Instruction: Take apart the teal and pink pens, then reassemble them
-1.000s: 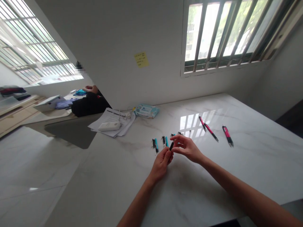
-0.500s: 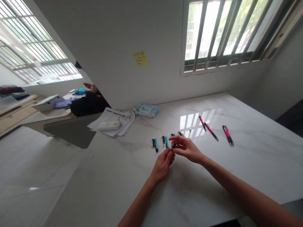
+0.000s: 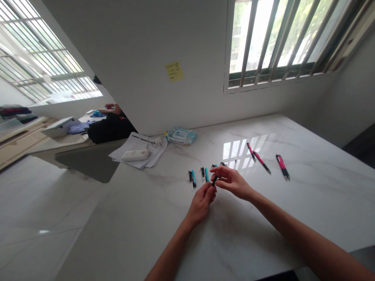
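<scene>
My left hand (image 3: 203,199) is closed around a pen (image 3: 215,180), whose black end sticks up past the thumb; its body is hidden in the fist. The thumb and fingers of my right hand (image 3: 231,181) pinch that black end, the other fingers curled above. Just beyond my hands lie pens taken apart: a turquoise barrel (image 3: 193,178) beside a black clip piece (image 3: 190,176) and a thin white refill (image 3: 192,185), and a second turquoise barrel (image 3: 206,174) with another black piece (image 3: 202,171). More pen parts (image 3: 223,164) are partly covered by my right hand.
Two red and black pens (image 3: 258,158) lie end to end right of centre, with a pair of similar pens (image 3: 283,167) farther right. At the back are a wipes pack (image 3: 182,136), papers (image 3: 140,138) and a white device (image 3: 135,155). Another person's hand (image 3: 113,109) shows beyond the partition.
My right fingers have shifted slightly at the pen's black end, which now shows a little more plainly. My left hand and the parts on the table stay put.
</scene>
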The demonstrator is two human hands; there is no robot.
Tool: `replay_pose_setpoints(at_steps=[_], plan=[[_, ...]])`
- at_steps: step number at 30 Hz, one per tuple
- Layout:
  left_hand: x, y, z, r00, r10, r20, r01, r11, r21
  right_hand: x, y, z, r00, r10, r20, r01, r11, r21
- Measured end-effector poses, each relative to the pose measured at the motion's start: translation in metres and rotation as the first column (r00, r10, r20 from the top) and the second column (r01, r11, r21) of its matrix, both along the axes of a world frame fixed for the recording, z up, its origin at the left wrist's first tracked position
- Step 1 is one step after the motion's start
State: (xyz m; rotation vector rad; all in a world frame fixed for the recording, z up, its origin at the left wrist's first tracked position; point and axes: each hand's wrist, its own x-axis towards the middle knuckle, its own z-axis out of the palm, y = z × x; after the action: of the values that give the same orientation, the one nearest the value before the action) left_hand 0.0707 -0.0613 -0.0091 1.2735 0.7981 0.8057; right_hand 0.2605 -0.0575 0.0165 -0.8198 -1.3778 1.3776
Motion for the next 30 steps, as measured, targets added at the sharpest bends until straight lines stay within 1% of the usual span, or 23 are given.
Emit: replay_pose_setpoints(at_steps=[3,7,10,12,14,16,18,20,22,24,26,27,28,30], plan=[[0.000,0.000,-0.001,1.000,0.011,-0.007,-0.011,1.000,-0.001,-0.001,0.000,0.000,1.000,0.019,-0.011,-0.019,1.000,0.009],[-0.001,0.002,-0.004,1.000,-0.001,-0.021,0.001,1.000,0.012,-0.001,0.000,-0.001,0.999,-0.045,0.013,0.045,0.999,-0.007],[-0.002,0.003,0.000,0.999,0.005,-0.052,-0.001,0.997,0.084,0.000,0.001,0.001,0.998,-0.069,0.006,0.069,0.998,-0.001],[-0.002,0.003,0.005,0.996,0.018,-0.090,-0.005,0.989,0.144,0.001,0.002,0.006,0.996,-0.084,0.001,0.084,0.996,0.025],[-0.003,0.003,0.010,0.992,0.032,-0.119,-0.010,0.983,0.181,0.002,0.001,0.016,0.996,-0.093,0.015,0.092,0.994,0.058],[-0.004,0.003,0.015,0.992,0.033,-0.120,-0.011,0.983,0.183,0.001,-0.001,0.029,0.996,-0.084,0.042,0.080,0.992,0.098],[-0.005,0.002,0.018,0.996,0.018,-0.091,-0.003,0.987,0.160,-0.001,-0.004,0.045,0.995,-0.076,0.068,0.065,0.986,0.152],[-0.005,0.001,0.019,0.999,0.011,-0.052,-0.004,0.990,0.141,-0.003,-0.007,0.063,0.992,-0.099,0.074,0.081,0.975,0.208],[-0.006,0.001,0.018,0.999,0.023,-0.032,-0.018,0.989,0.145,0.000,-0.008,0.079,0.987,-0.150,0.050,0.134,0.960,0.247],[-0.007,0.001,0.017,0.998,0.044,-0.036,-0.037,0.987,0.159,0.010,-0.006,0.090,0.969,-0.245,0.012,0.233,0.933,0.273],[-0.007,0.002,0.014,0.998,0.056,-0.039,-0.049,0.986,0.156,0.028,0.000,0.090,0.924,-0.383,-0.004,0.367,0.883,0.292],[-0.007,0.002,0.012,0.998,0.061,-0.027,-0.056,0.988,0.145,0.040,0.005,0.084,0.889,-0.459,0.006,0.437,0.849,0.297],[-0.007,0.003,0.011,0.998,0.063,-0.004,-0.062,0.990,0.128,0.052,0.010,0.075,0.852,-0.522,0.036,0.491,0.821,0.291],[-0.007,0.004,0.008,0.996,0.072,0.054,-0.076,0.994,0.082,0.076,0.020,0.047,0.762,-0.634,0.130,0.592,0.764,0.256]])
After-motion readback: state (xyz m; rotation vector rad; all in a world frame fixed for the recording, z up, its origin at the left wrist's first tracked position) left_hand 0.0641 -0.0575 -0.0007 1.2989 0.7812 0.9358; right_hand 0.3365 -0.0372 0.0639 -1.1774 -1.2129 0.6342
